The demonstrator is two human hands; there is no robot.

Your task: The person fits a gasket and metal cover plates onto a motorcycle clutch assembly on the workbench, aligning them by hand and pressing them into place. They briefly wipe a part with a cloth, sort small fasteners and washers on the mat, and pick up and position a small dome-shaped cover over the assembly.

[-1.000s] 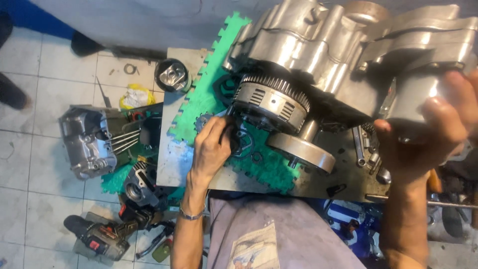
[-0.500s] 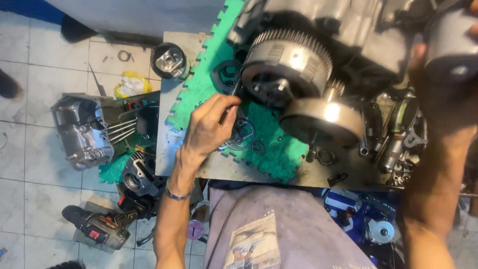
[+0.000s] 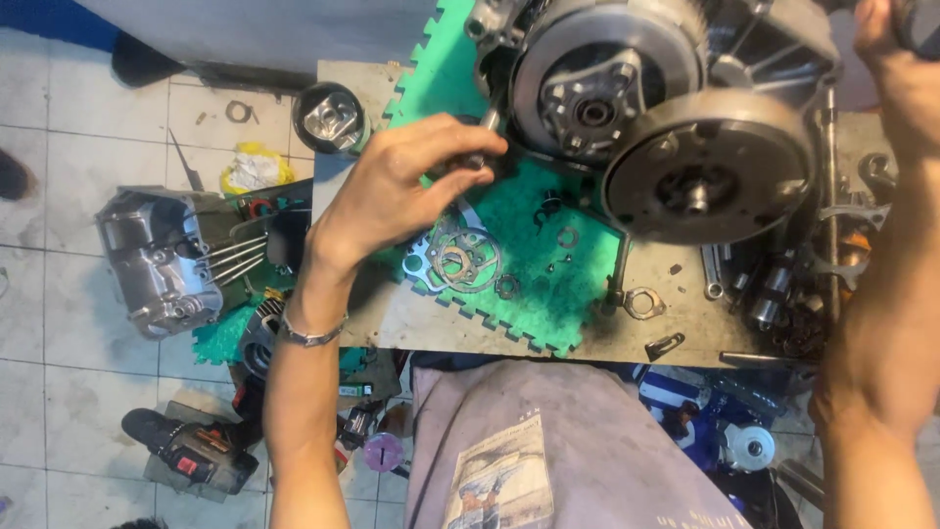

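Head view: right hand propped the big grey metal engine case tilted over the bench; its grip was out of frame, can't tell. Left hand pinched a small dark shaft at the case's lower-left edge. Risk: the case could slip onto the loose gaskets on the green foam mat.

Two hands, one engine, one green mat, one power drill

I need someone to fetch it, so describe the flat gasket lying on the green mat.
Start at the green foam mat on the workbench. Just below the left hand lies a thin grey gasket with ring-shaped openings. Unlike the small washers nearby, it is wide, flat and multi-holed.
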